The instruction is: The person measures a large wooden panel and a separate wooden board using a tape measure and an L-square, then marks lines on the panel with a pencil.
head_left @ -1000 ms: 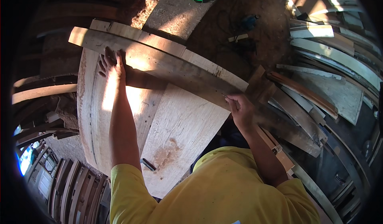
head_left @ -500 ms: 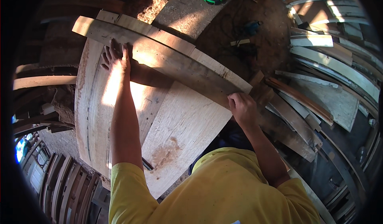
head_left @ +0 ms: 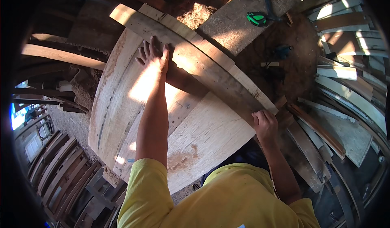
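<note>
A long wooden board lies across the far part of a broad panel of pale planks, running from upper left to lower right. My left hand is open, its fingers spread and their tips resting at the board's near edge. Sunlight falls over that hand and the planks beside it. At the board's right end, my right hand is closed, with thumb and fingers on its near corner. A paler strip of wood shows along the board's far side.
A green and black tape measure lies on a dusty plank beyond the panel. Stacked lumber fills the right side, and more slats stand at lower left. A dark blue tool sits on the sawdust-covered ground.
The whole view has shifted, so the panel, board and hands appear farther right. Both hands keep their places on the board. A dark stick-like thing near my left elbow no longer shows.
</note>
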The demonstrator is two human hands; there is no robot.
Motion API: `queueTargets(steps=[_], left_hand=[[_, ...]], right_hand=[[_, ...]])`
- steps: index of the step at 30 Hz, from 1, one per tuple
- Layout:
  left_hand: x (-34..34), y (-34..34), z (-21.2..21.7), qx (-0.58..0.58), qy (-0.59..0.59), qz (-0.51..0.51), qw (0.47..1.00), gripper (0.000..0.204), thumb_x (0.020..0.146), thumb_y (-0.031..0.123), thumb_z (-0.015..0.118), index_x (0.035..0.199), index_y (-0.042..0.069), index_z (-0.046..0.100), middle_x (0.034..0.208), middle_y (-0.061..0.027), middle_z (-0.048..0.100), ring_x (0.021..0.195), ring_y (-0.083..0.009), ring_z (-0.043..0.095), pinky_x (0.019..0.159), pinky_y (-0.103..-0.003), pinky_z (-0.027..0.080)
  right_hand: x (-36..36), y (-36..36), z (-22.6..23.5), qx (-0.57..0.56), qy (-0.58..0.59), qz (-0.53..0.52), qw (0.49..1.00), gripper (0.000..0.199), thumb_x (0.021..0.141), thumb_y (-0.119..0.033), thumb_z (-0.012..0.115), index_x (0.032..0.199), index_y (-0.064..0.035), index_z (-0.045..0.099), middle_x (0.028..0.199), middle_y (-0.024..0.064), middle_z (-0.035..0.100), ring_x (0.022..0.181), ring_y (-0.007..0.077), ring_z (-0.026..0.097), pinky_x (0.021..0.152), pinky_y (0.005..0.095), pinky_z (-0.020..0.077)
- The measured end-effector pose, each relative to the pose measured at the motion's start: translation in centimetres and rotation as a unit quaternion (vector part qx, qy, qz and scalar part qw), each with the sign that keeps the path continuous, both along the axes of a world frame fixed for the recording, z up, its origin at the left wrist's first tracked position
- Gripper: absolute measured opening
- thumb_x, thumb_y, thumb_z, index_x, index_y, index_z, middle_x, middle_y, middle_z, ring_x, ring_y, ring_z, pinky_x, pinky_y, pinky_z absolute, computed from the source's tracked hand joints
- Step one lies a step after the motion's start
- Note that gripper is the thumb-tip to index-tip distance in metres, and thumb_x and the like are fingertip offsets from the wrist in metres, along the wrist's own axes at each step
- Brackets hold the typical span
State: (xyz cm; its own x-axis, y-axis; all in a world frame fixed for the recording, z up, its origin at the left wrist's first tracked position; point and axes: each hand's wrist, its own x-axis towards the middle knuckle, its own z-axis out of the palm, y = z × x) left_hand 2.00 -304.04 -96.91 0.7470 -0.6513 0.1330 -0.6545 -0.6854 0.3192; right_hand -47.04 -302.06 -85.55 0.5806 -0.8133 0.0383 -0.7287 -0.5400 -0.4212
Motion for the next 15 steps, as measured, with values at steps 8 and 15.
queueTargets(steps=[8,15], left_hand=[[0.9,0.5,-1.5,0.008,-0.011,-0.012,1.0,0.092,0.092,0.083,0.049,0.168,0.034,0.035,0.175,-0.0114,0.033,0.162,-0.0394,0.024,0.128,-0.07,0.009],[0.7,0.3,-1.6,0.016,-0.039,-0.03,0.999,0.086,0.098,0.083,0.041,0.168,0.034,0.034,0.174,-0.0107,0.035,0.159,-0.0406,0.03,0.124,-0.073,0.016]], right_hand=[[-4.6,0.2,2.0,0.084,-0.025,-0.14,0.986,0.059,0.087,-0.031,0.085,0.135,-0.0046,0.063,0.123,0.017,0.069,0.115,0.0382,0.064,0.101,0.0489,0.0503],[-13.9,2.3,-0.7,0.202,0.042,-0.219,0.954,0.051,0.094,-0.041,0.078,0.131,-0.0065,0.071,0.115,0.0197,0.076,0.104,0.0404,0.072,0.091,0.0471,0.0559]])
